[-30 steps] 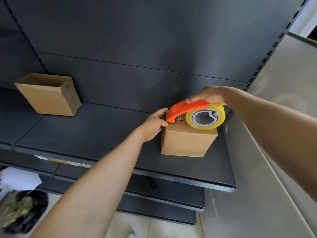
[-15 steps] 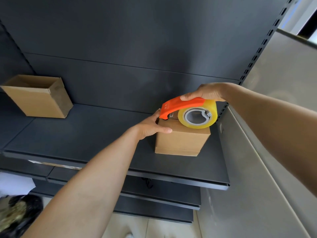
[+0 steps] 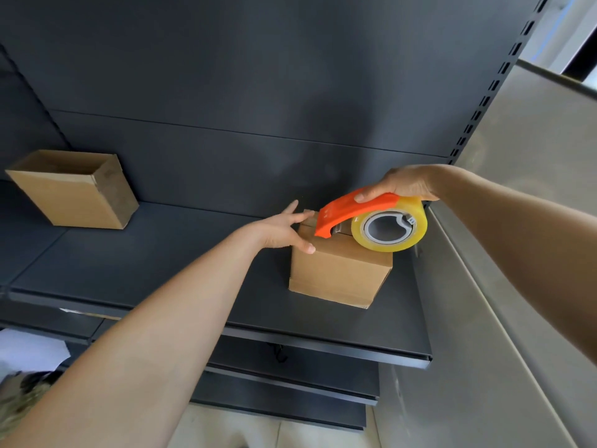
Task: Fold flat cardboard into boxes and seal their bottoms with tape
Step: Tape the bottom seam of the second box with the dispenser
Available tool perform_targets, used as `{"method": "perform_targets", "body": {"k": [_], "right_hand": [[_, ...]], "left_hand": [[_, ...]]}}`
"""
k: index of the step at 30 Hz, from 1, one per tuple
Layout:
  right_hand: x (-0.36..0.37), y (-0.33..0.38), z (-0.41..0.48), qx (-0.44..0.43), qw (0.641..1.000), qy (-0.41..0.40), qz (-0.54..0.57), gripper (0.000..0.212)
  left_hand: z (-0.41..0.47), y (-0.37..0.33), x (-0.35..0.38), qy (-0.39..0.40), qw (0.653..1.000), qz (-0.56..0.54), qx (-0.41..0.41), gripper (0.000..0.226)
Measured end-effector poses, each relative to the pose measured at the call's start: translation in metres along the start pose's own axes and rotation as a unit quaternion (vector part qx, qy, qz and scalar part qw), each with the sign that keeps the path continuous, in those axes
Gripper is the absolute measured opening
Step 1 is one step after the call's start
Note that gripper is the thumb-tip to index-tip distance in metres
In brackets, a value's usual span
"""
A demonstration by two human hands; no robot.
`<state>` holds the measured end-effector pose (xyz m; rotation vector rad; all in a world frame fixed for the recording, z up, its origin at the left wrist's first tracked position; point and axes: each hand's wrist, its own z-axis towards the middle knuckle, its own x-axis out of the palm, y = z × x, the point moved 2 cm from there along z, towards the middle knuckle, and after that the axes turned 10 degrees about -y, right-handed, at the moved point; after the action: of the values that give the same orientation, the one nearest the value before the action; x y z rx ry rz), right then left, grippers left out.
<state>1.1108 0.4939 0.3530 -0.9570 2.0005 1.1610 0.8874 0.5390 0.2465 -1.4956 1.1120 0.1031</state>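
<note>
While the left hand [image 3: 284,229] steadies it, the cardboard box [image 3: 339,273] stands squarely folded.

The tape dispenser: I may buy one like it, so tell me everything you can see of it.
The tape dispenser has an orange, plastic-looking curved handle over a yellowish clear tape roll with a grey-white hub. It sits tilted on top of the box, its orange nose down at the top's left end. The right hand grips the handle from above; the left hand steadies the box, fingertips by the nose.

Dark grey metal shelving [image 3: 161,260], slotted upright [image 3: 484,101], grey side panel [image 3: 517,253], pale tiled floor [image 3: 245,431]
</note>
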Motion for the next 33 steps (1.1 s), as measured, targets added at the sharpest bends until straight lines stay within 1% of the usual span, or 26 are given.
{"method": "perform_targets", "body": {"k": [3, 5, 7, 9, 13, 16, 19, 22, 23, 26, 27, 30, 31, 33], "right_hand": [[0.001, -0.001, 0.002, 0.003, 1.0, 0.005, 0.01, 0.053], [0.001, -0.002, 0.004, -0.002, 1.0, 0.01, 0.012, 0.047], [0.001, -0.002, 0.004, -0.003, 1.0, 0.006, 0.016, 0.045], [0.0, -0.003, 0.003, -0.004, 1.0, 0.011, 0.023, 0.044], [-0.002, -0.007, -0.002, -0.004, 0.999, 0.019, 0.032, 0.057], [-0.003, -0.011, -0.005, -0.009, 0.999, 0.024, 0.031, 0.054], [-0.01, -0.021, -0.012, -0.003, 0.999, 0.019, 0.028, 0.063], [-0.021, -0.04, -0.021, 0.016, 1.0, 0.014, 0.022, 0.062], [-0.025, -0.047, -0.024, 0.024, 0.999, 0.01, 0.025, 0.064], [-0.036, -0.068, -0.031, 0.04, 0.999, -0.003, 0.027, 0.087], [-0.038, -0.074, -0.033, 0.046, 0.999, -0.01, 0.024, 0.085], [-0.037, -0.084, -0.037, 0.056, 0.998, -0.03, 0.022, 0.053], [-0.034, -0.087, -0.037, 0.058, 0.998, -0.031, 0.019, 0.048], [-0.027, -0.091, -0.036, 0.066, 0.997, -0.028, 0.012, 0.045]], "left_hand": [[0.005, -0.013, 0.004, 0.006, 0.997, 0.066, 0.048, 0.108], [0.006, -0.017, 0.015, 0.014, 0.993, 0.099, 0.066, 0.116], [0.011, -0.015, 0.023, 0.015, 0.991, 0.11, 0.071, 0.115], [0.015, -0.008, 0.025, 0.009, 0.988, 0.131, 0.084, 0.108], [0.019, -0.001, 0.025, 0.007, 0.978, 0.177, 0.107, 0.11], [0.018, -0.002, 0.024, 0.006, 0.977, 0.184, 0.112, 0.11], [0.018, -0.001, 0.024, 0.005, 0.977, 0.183, 0.106, 0.111], [0.02, 0.001, 0.025, 0.005, 0.98, 0.174, 0.1, 0.112], [0.02, 0.001, 0.025, 0.006, 0.98, 0.171, 0.1, 0.111], [0.021, 0.002, 0.023, 0.003, 0.982, 0.164, 0.097, 0.111], [0.02, 0.001, 0.023, 0.002, 0.982, 0.165, 0.096, 0.111], [0.018, -0.009, 0.019, 0.002, 0.972, 0.218, 0.086, 0.112], [0.018, -0.017, 0.017, 0.0, 0.964, 0.252, 0.079, 0.113], [0.019, -0.037, 0.017, 0.008, 0.94, 0.335, 0.059, 0.115]]}}
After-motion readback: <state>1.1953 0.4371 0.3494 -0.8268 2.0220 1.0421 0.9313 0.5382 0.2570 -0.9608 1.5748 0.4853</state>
